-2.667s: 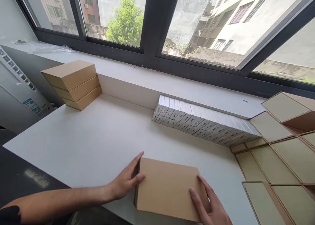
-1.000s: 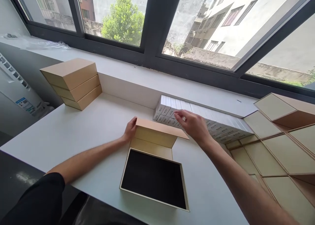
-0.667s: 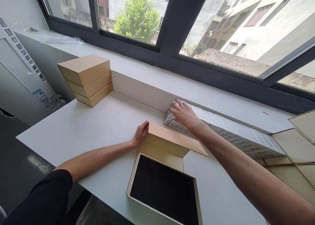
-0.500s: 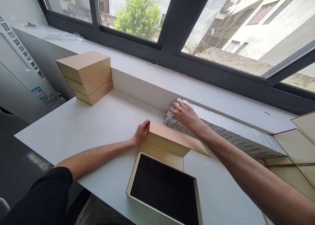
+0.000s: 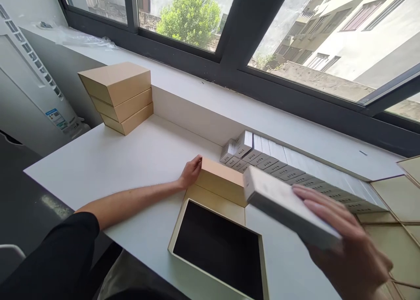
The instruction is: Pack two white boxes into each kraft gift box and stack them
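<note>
In my right hand (image 5: 348, 243) is a long white box (image 5: 288, 203), raised above the right side of the table and blurred by motion. My left hand (image 5: 191, 172) is closed on the upper left corner of the raised lid of a tan gift box (image 5: 226, 177). That box lies open in front of me, and a black lining (image 5: 218, 249) fills its tray. Behind the lid stands a long row of white boxes (image 5: 278, 162) with dark print on their ends. One box near the row's left end sits higher than its neighbours.
Three closed tan boxes (image 5: 121, 94) are stacked at the table's far left. A white windowsill ledge (image 5: 183, 98) runs behind the table (image 5: 131, 160). More tan boxes (image 5: 393, 199) stand at the right edge. Clear plastic wrap (image 5: 82, 39) lies on the ledge.
My right hand has taken a white box from the left end of the row and brought it right and toward me. My left hand stays on the lid.
</note>
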The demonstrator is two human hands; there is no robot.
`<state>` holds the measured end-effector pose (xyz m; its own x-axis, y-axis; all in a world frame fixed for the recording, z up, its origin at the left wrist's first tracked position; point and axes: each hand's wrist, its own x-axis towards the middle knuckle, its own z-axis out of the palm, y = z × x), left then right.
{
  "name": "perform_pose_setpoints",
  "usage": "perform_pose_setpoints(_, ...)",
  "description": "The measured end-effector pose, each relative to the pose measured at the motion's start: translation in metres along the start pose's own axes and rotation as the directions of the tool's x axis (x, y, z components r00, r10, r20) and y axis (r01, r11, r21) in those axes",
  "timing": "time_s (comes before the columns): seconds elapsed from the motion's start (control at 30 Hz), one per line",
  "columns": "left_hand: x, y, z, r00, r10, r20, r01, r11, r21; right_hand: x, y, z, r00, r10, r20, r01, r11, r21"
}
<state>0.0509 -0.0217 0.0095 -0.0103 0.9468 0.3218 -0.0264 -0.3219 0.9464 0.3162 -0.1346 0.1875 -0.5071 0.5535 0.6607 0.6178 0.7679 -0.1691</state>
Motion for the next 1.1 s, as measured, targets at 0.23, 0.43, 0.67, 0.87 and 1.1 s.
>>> perform_pose_setpoints(0.23, -0.003, 0.002, -0.005, 0.999, 0.050, -0.022, -0.048, 0.997, 0.065, -0.066, -0.047, 0.044, 0.917, -0.210, 0.339, 0.208, 0.977, 0.044)
perform_pose_setpoints(0.43, -0.005, 0.004, -0.005, 0.997, 0.063, -0.034, -0.060, 0.994, 0.089, -0.066, -0.053, 0.063, 0.901, -0.253, 0.351, 0.239, 0.967, 0.084)
perform_pose_setpoints(0.67, -0.005, 0.002, -0.005, 0.997, 0.061, -0.041, -0.056, 0.993, 0.100, -0.088, -0.036, 0.030, 0.796, -0.210, 0.568, 0.230, 0.972, 0.038)
perform_pose_setpoints(0.87, -0.006, 0.003, -0.006, 0.998, 0.040, -0.050, -0.034, 0.992, 0.118, -0.085, -0.052, 0.037, 0.757, -0.087, 0.647, 0.022, 0.994, 0.108)
perform_pose_setpoints(1.1, -0.008, 0.004, -0.005, 0.998, 0.052, -0.043, -0.046, 0.992, 0.121, -0.059, -0.069, 0.075, 0.635, -0.042, 0.771, -0.037, 0.996, 0.084)
